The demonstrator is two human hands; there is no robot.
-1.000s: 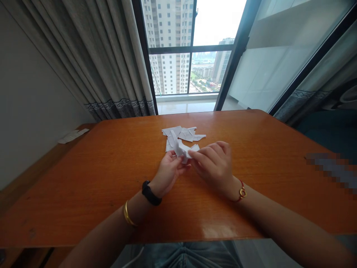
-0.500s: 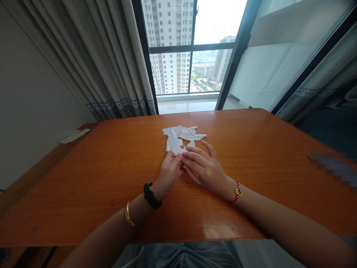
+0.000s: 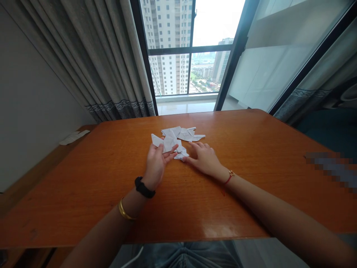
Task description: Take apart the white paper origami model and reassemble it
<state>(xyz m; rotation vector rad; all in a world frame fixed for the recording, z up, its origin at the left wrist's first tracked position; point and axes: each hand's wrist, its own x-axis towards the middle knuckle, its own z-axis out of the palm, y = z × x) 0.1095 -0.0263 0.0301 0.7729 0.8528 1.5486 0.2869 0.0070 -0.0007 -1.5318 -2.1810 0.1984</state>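
Several folded white paper pieces (image 3: 186, 134) lie on the orange-brown wooden table, just beyond my hands. My left hand (image 3: 156, 160), with a black band at the wrist, holds a folded white paper piece (image 3: 157, 140) between thumb and fingers, raised at the left of the group. My right hand (image 3: 205, 158) rests at the right, palm down, its fingertips at the edge of a small folded paper (image 3: 181, 154) lying on the table. Its fingers are partly spread, and nothing shows inside the hand.
The wooden table (image 3: 111, 167) spans the view. White paper (image 3: 74, 137) lies on a ledge at the left. A blurred, pixelated object (image 3: 331, 167) is at the table's right. Curtains and a window stand beyond the far edge.
My hands have moved apart. The left has gone left with a folded paper in it; the right has come off that paper and lowered to the small piece on the table.
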